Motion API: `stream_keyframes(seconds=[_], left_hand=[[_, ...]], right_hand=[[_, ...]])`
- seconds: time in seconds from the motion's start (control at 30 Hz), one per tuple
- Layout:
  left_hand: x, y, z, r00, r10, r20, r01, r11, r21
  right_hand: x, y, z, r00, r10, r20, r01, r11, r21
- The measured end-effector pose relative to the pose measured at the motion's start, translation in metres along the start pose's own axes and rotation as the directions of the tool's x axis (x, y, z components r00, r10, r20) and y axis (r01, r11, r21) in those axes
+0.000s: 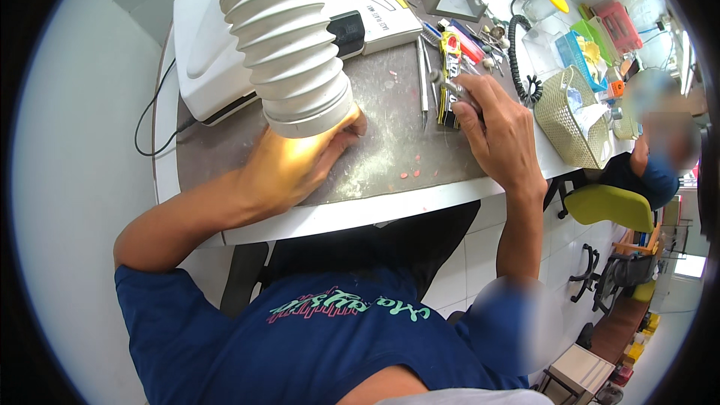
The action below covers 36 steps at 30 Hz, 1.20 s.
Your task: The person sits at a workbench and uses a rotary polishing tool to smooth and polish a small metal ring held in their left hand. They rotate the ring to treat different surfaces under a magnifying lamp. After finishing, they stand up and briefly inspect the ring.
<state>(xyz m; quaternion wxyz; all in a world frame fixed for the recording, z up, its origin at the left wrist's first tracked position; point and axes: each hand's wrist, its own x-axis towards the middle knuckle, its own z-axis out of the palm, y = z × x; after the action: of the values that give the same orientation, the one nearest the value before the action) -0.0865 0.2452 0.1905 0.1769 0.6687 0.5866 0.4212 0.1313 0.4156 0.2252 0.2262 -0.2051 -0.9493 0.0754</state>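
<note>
My left hand (296,161) rests on the dusty grey bench top (390,135), brightly lit, right under the mouth of a white ribbed suction hose (289,45). Its fingers curl inward and the hose hides their tips, so what they hold stays out of sight. My right hand (499,131) lies to the right, fingers closed round a slim grey metal handpiece (450,91) whose tip points left. A yellow-and-black packet (448,67) lies just under the handpiece.
A white machine (210,52) stands at the back left. Thin metal tools (422,82) lie beside the packet, pink chips (412,174) near the front edge. A black coiled cable (521,67) and a woven basket (570,116) sit right. Another person (652,172) sits further right, by a yellow-green chair (607,206).
</note>
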Motion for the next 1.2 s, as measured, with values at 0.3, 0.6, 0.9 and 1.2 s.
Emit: stream_keyframes(seconds=[0.3, 0.6, 0.9, 1.2], left_hand=[[0.032, -0.013, 0.011, 0.908, -0.308, 0.285, 0.362, 0.234, -0.902], [0.025, -0.032, 0.012, 0.936, -0.201, 0.288, 0.31, 0.085, -0.947], [0.023, -0.026, 0.007, 0.929, -0.174, 0.326, 0.349, 0.125, -0.929], [0.022, -0.026, 0.007, 0.915, -0.216, 0.34, 0.375, 0.15, -0.915]], right_hand=[[0.018, -0.02, 0.001, 0.999, 0.048, 0.015, -0.048, 0.997, 0.052], [0.03, -0.026, 0.033, 0.995, -0.063, -0.072, 0.061, 0.998, -0.026], [0.026, -0.028, 0.039, 0.984, -0.122, -0.131, 0.119, 0.992, -0.031], [0.022, -0.028, 0.041, 0.981, -0.138, -0.137, 0.133, 0.99, -0.045]])
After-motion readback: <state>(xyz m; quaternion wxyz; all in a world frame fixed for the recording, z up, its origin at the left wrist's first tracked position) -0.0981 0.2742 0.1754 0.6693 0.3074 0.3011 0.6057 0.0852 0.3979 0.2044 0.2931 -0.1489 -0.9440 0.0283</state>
